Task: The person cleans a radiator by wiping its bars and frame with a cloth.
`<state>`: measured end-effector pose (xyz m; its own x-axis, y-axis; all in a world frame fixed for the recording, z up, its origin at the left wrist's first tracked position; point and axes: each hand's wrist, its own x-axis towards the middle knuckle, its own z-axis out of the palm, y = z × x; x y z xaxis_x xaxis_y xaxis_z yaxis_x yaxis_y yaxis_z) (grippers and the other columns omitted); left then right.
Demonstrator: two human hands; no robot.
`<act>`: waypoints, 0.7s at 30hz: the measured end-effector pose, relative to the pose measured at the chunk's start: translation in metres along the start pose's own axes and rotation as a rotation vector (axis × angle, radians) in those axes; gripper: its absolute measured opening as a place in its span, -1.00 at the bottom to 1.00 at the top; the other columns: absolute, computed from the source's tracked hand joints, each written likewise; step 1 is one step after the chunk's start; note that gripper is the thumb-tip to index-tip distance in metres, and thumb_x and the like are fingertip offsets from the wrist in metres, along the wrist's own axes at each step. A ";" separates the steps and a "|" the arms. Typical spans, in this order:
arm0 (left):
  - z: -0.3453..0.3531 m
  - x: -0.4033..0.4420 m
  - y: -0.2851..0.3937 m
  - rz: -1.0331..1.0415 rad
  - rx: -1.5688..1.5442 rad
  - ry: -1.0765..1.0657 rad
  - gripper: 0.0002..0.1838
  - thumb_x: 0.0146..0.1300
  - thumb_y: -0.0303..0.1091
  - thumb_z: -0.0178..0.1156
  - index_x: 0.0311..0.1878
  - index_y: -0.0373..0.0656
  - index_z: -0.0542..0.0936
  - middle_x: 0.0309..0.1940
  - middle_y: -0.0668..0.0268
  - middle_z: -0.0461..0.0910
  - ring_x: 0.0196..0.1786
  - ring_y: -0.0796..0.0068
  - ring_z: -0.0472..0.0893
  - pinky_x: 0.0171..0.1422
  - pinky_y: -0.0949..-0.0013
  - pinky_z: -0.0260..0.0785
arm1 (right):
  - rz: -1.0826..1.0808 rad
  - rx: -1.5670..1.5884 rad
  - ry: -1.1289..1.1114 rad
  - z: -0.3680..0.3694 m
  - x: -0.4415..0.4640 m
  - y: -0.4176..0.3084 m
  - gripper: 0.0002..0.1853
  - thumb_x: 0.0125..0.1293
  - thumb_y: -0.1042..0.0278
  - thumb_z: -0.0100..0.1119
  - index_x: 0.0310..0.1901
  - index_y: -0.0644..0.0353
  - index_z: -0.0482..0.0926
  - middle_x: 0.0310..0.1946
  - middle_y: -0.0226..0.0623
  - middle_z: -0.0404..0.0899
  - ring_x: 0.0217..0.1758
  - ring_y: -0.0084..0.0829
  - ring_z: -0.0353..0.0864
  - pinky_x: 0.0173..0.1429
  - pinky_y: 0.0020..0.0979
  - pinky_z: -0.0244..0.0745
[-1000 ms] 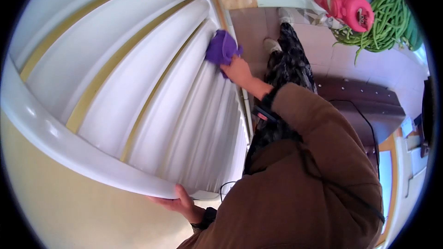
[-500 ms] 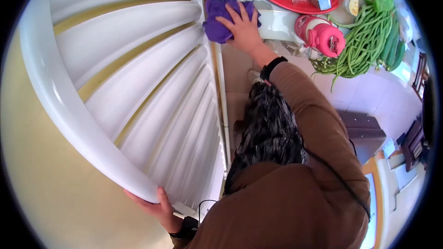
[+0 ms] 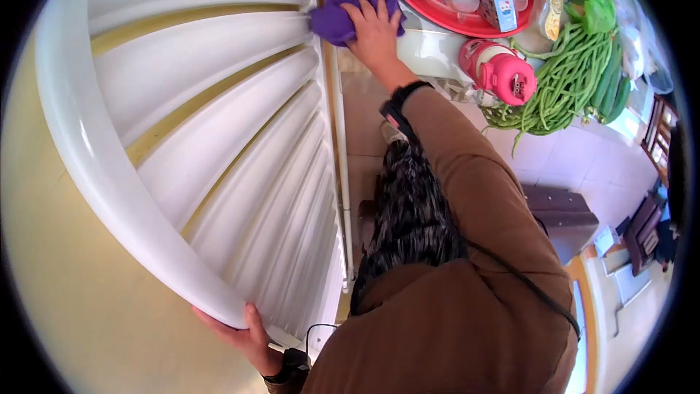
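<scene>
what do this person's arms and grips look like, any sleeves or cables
The right arm wears a long brown sleeve and a black wristband with a small reddish mark. A thin black cord crosses the brown fabric higher up. The right grip is ungloved. On the left arm, a dark wristband shows; the left grip is ungloved too.

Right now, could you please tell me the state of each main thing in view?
Right hand: fingers spread on the purple cloth
Purple cloth: crumpled
Left hand: holding the white frame
Pink bottle: capped
Green beans: heaped, loose
Red tray: loaded
Green bag: crumpled
</scene>
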<state>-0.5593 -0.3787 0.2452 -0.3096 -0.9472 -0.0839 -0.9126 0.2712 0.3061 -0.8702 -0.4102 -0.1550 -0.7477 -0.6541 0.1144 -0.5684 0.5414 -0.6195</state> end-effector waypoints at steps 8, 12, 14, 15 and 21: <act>-0.001 0.003 0.006 -0.019 0.046 -0.018 -0.14 0.09 -0.24 0.22 0.37 -0.34 0.00 0.30 -0.06 0.11 0.26 0.08 0.26 0.27 0.13 0.12 | -0.188 -0.029 -0.304 -0.044 -0.105 0.012 -0.33 -0.29 0.31 0.40 0.02 -0.15 0.44 0.13 -0.36 0.35 0.39 -0.16 0.06 0.32 0.24 -0.13; -0.003 0.000 -0.002 0.012 0.040 0.001 -0.18 0.12 -0.30 0.19 0.38 -0.31 0.01 0.32 -0.02 0.10 0.28 0.13 0.24 0.31 0.17 0.08 | -0.075 -0.032 -0.304 -0.066 -0.111 0.027 -0.31 -0.29 0.39 0.36 0.04 -0.14 0.42 0.14 -0.34 0.34 0.40 -0.15 0.04 0.32 0.21 -0.11; 0.000 -0.001 -0.005 0.034 0.017 -0.005 -0.21 0.14 -0.36 0.16 0.39 -0.29 0.01 0.33 0.01 0.09 0.30 0.18 0.22 0.34 0.20 0.03 | -0.001 -0.082 -0.209 -0.058 -0.091 0.030 -0.27 -0.30 0.41 0.36 0.08 -0.12 0.40 0.16 -0.32 0.33 0.40 -0.13 0.03 0.29 0.24 -0.08; 0.001 0.000 -0.004 0.051 0.030 0.015 -0.21 0.14 -0.35 0.17 0.39 -0.29 0.01 0.33 0.01 0.09 0.29 0.18 0.22 0.34 0.20 0.04 | 0.042 -0.078 -0.166 -0.053 -0.075 0.030 -0.27 -0.29 0.41 0.36 0.08 -0.12 0.39 0.17 -0.31 0.32 0.40 -0.13 0.02 0.29 0.24 -0.08; -0.002 0.000 0.006 -0.040 0.042 0.006 -0.16 0.12 -0.24 0.21 0.38 -0.31 0.00 0.31 -0.02 0.11 0.28 0.13 0.24 0.30 0.16 0.09 | 0.178 -0.085 -0.156 -0.064 -0.106 0.032 -0.33 -0.20 0.40 0.32 0.09 -0.12 0.39 0.19 -0.34 0.28 0.42 -0.12 -0.02 0.30 0.27 -0.12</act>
<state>-0.5639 -0.3776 0.2491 -0.2710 -0.9584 -0.0901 -0.9347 0.2396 0.2627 -0.8310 -0.2894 -0.1370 -0.7804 -0.6145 -0.1160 -0.4641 0.6935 -0.5510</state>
